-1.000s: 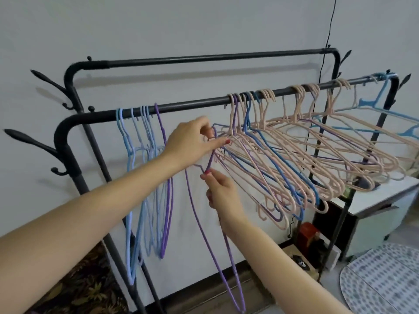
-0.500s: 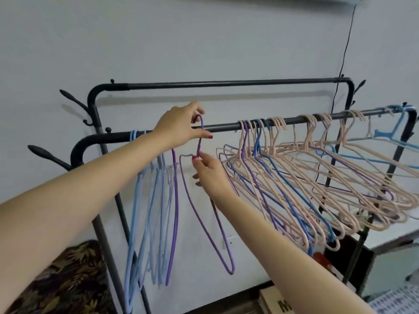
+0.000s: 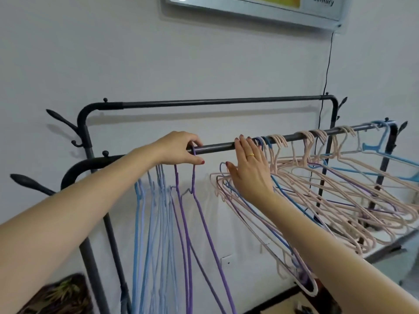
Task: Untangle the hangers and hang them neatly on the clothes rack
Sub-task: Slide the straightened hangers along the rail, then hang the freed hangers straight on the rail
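Note:
A black clothes rack has a near rail (image 3: 217, 146) and a higher back rail (image 3: 204, 102). My left hand (image 3: 179, 148) pinches the hook of a purple hanger (image 3: 205, 223) that sits over the near rail. To its left, several light blue and purple hangers (image 3: 156, 223) hang straight down. My right hand (image 3: 249, 168) reaches with straight fingers to the rail and touches the left end of a tangled bunch of pink, blue and purple hangers (image 3: 328, 196) that spreads along the rail to the right.
A light blue hanger (image 3: 385, 146) hangs at the rail's right end. Black coat pegs (image 3: 29, 182) stick out at the rack's left. A framed sign (image 3: 260, 7) and a black cable (image 3: 326, 71) are on the white wall. A patterned cushion (image 3: 56, 295) lies low left.
The purple hanger has gone up onto the near rail beside the sorted ones. My right hand has let go of it and moved right and up to the tangled bunch. The camera tilted upward.

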